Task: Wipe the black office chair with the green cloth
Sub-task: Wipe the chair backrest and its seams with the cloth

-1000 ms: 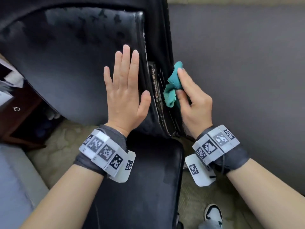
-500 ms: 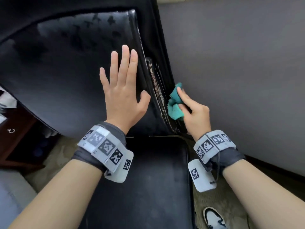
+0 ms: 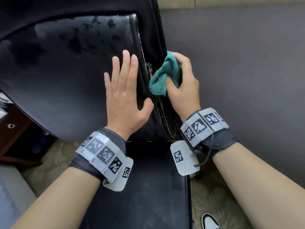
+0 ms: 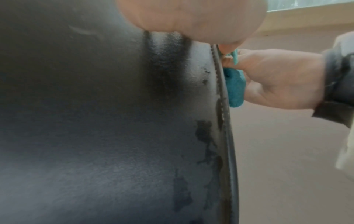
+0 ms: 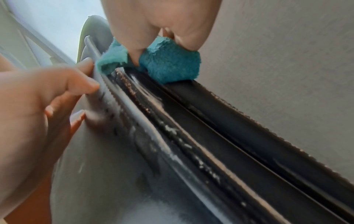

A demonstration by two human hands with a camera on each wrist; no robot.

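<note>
The black office chair (image 3: pixel 57 76) fills the view, its worn backrest upright and its seat (image 3: pixel 148 187) below my arms. My left hand (image 3: pixel 125 90) lies flat on the backrest front, fingers straight, thumb at the side seam. My right hand (image 3: pixel 183 83) grips the bunched green cloth (image 3: pixel 165 78) and presses it against the backrest's right side edge. In the right wrist view the cloth (image 5: pixel 168 66) sits on the scuffed side edge (image 5: pixel 191 136) under my fingers. In the left wrist view the cloth (image 4: pixel 234 86) shows just behind the seam.
A grey wall (image 3: pixel 239 63) stands close behind the chair on the right. A dark wooden cabinet (image 3: pixel 11 128) is at the left, with beige carpet (image 3: pixel 49 162) beneath. A shoe (image 3: pixel 210 222) shows at the bottom right.
My right hand has slid the cloth up the side edge after a downward stroke, and now wraps it more fully. The left hand has stayed flat on the backrest.
</note>
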